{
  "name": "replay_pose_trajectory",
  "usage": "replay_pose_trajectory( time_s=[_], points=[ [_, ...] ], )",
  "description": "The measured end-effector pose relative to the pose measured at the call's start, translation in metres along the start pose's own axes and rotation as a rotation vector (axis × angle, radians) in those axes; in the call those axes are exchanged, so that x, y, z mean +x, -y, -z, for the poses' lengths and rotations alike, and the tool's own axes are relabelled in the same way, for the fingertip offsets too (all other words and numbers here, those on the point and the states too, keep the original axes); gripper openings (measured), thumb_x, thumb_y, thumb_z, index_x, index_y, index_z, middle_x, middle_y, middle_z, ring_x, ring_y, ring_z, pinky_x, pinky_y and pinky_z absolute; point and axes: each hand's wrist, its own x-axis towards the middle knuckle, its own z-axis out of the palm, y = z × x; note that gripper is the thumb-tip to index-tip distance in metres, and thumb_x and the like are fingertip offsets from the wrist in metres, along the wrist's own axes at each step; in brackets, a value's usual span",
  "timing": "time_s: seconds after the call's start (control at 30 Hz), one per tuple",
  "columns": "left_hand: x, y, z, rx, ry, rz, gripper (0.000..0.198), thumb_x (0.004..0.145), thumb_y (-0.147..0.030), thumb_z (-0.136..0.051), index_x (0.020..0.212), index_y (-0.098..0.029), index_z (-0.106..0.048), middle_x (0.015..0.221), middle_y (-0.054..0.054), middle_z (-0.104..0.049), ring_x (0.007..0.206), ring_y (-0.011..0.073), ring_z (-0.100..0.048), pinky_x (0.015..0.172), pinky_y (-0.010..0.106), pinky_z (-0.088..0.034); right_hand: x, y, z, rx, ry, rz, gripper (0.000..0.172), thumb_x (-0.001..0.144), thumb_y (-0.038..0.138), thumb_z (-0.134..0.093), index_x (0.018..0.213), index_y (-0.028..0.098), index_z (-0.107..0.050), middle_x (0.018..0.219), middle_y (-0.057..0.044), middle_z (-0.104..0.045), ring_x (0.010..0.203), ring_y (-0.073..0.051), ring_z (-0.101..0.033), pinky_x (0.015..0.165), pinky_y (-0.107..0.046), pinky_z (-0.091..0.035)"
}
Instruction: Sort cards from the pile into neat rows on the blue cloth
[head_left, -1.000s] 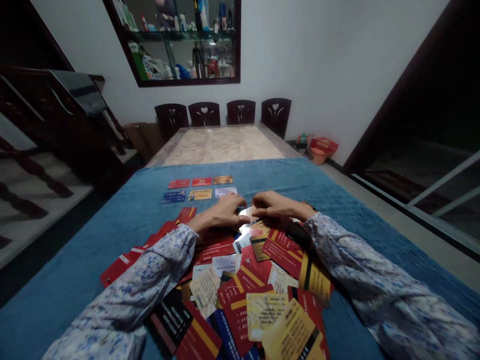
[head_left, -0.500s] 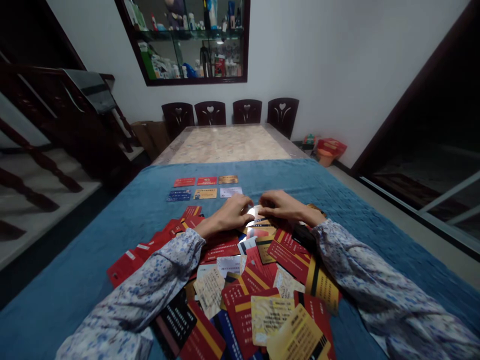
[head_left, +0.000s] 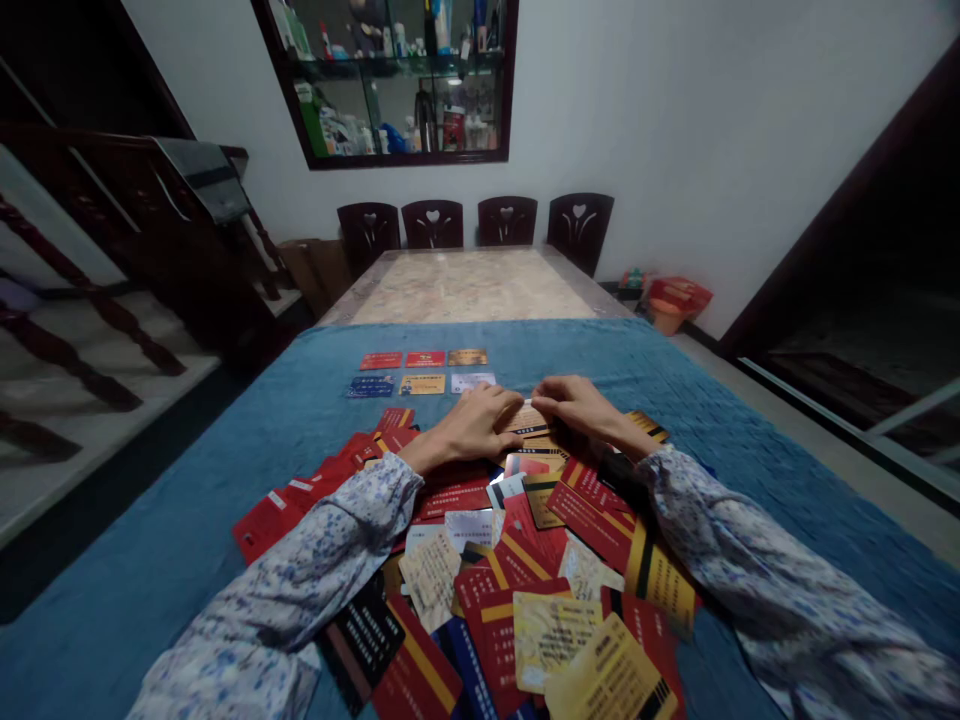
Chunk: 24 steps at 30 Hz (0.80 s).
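Over the far side of a loose heap of plastic cards, my left hand [head_left: 476, 422] and my right hand [head_left: 583, 405] come close together. Between them is a pale gold card [head_left: 534, 422] with a dark stripe. My left fingers curl at its left side, while my right thumb and fingertips pinch its far right corner. Fingers partly cover the card's edges. Below lie more cards, among them a gold card [head_left: 611, 675], a red card [head_left: 592, 510] and a white card [head_left: 474, 525]. Beyond the left hand, two rows of cards include a blue card [head_left: 371, 386] and a white card [head_left: 472, 382].
A blue cloth [head_left: 307, 370] covers the near part of the table; its bare marble-like top [head_left: 480, 285] shows beyond. Red cards [head_left: 274, 525] spread at left beside my sleeve. Several dark chairs [head_left: 506, 220] stand at the far end, and a wooden railing [head_left: 82, 310] is at left.
The view has shifted slightly, moving the scene rightward in the picture. The card between my hands has lost its bright glare and lies at a different tilt. My hands stay close together.
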Motion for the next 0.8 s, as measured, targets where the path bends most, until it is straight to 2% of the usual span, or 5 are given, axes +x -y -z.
replay_pose_trajectory(
  time_s=[0.23,0.47,0.6,0.7,0.8],
  points=[
    [0.000,0.001,0.002,0.072,0.044,0.050,0.059,0.086,-0.048,-0.074,0.136,-0.021,-0.061,0.114,0.011,-0.064,0.110,0.0300,-0.055,0.095,0.045,-0.046,-0.002,0.003,0.004,0.082,-0.032,-0.006,0.034,0.079,0.045,-0.059,0.076,0.015,-0.072,0.063,-0.002,-0.066,0.063,-0.017,-0.058,0.061,-0.027,-0.043],
    [0.000,-0.001,0.002,0.136,0.033,0.053,0.054,0.088,-0.045,-0.070,0.136,-0.020,-0.063,0.111,0.011,-0.064,0.109,0.0297,-0.056,0.095,0.045,-0.047,0.000,0.002,0.002,0.102,-0.070,0.004,0.036,0.084,0.041,-0.060,0.088,0.012,-0.079,0.082,-0.007,-0.077,0.074,-0.020,-0.066,0.069,-0.028,-0.050],
    [0.001,0.004,0.004,0.101,0.015,0.067,0.053,0.089,-0.045,-0.068,0.135,-0.021,-0.066,0.111,0.011,-0.066,0.110,0.0295,-0.058,0.097,0.044,-0.048,0.003,0.000,0.006,0.044,-0.085,0.057,0.033,0.085,0.039,-0.060,0.092,0.014,-0.079,0.084,-0.007,-0.078,0.079,-0.021,-0.068,0.073,-0.029,-0.051],
    [0.001,0.010,0.007,0.023,-0.011,0.084,0.048,0.089,-0.045,-0.068,0.130,-0.021,-0.070,0.110,0.011,-0.070,0.109,0.0288,-0.060,0.097,0.041,-0.048,0.001,0.001,0.015,0.024,-0.018,0.092,0.035,0.088,0.042,-0.059,0.095,0.015,-0.080,0.088,-0.008,-0.079,0.082,-0.022,-0.069,0.077,-0.032,-0.053],
    [0.000,0.017,0.010,-0.100,-0.041,0.091,0.040,0.089,-0.045,-0.067,0.121,-0.022,-0.076,0.104,0.009,-0.073,0.102,0.0265,-0.064,0.093,0.038,-0.049,-0.003,0.004,0.024,0.059,0.101,0.155,0.040,0.089,0.048,-0.061,0.104,0.015,-0.080,0.102,-0.010,-0.079,0.092,-0.024,-0.071,0.085,-0.036,-0.055]
  ],
)
